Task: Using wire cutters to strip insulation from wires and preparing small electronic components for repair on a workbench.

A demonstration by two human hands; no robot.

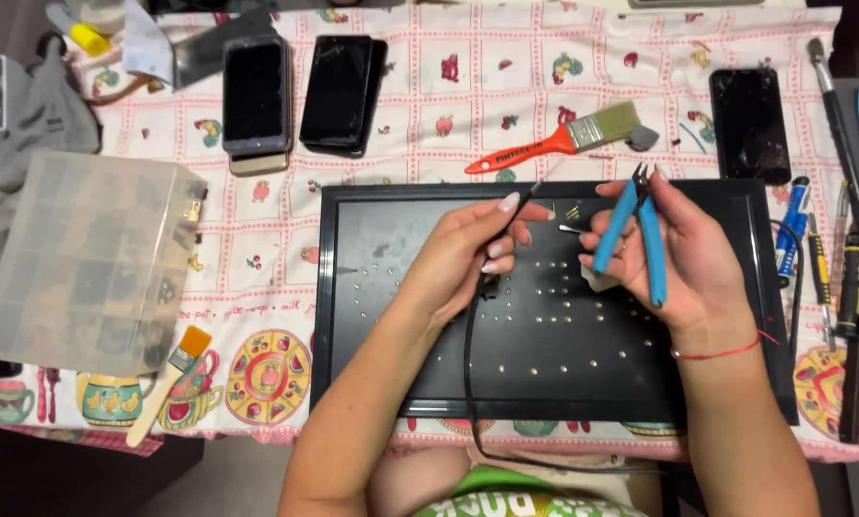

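Translucent plastic organiser box (85, 263) far left on fruit-print cloth (468, 86), small wooden brush (169, 383) at its corner. Two dark phones (295, 94) above. Left hand (468, 254) over black tray (353, 316), fingers pinching thin black cable (470, 364), cable end raised toward cutters, uncut as far as visible. Orange-handled paintbrush (554, 139) behind. Right hand (683, 258) fingers wrapped round blue-handled flush cutters (635, 225), jaws just beside cable tip, not yet closed on it. Tiny screws (544, 325) dotted across tray. Third phone (749, 124), screwdrivers (836, 278) far right.
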